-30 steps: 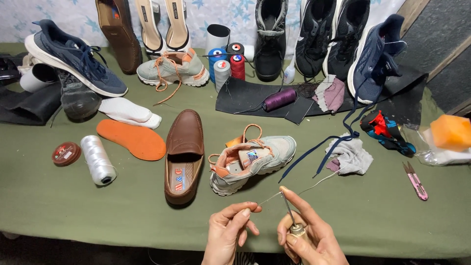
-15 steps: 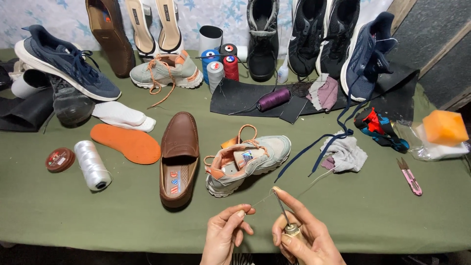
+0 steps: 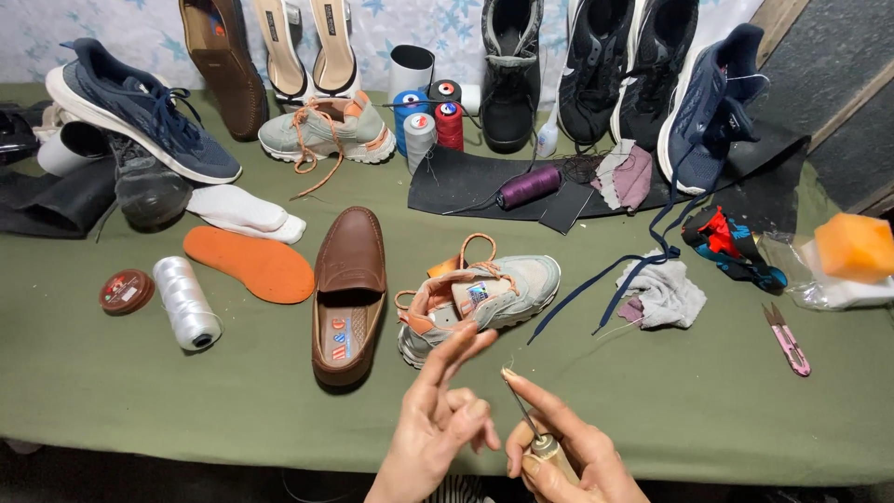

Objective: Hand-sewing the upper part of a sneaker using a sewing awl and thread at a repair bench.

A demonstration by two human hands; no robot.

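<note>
We hold a sewing awl [image 3: 533,430] in our right hand [image 3: 568,452], its wooden handle wrapped in the curled fingers and its thin metal needle pointing up and slightly left, away from us. The right index finger lies along the needle toward its tip. Our left hand [image 3: 438,419] sits just beside it on the left, fingers loosely spread, index and middle stretched toward the needle tip, pinching nothing we can make out; any thread there is too fine to tell. Straight ahead of both hands, near on the green table [image 3: 708,401], lies the grey sneaker with orange laces [image 3: 480,296], on its side, long axis running left to right, toe to the right. The left hand is the nearer to it. A brown loafer [image 3: 347,293] lies just beside the sneaker, to the left.
</note>
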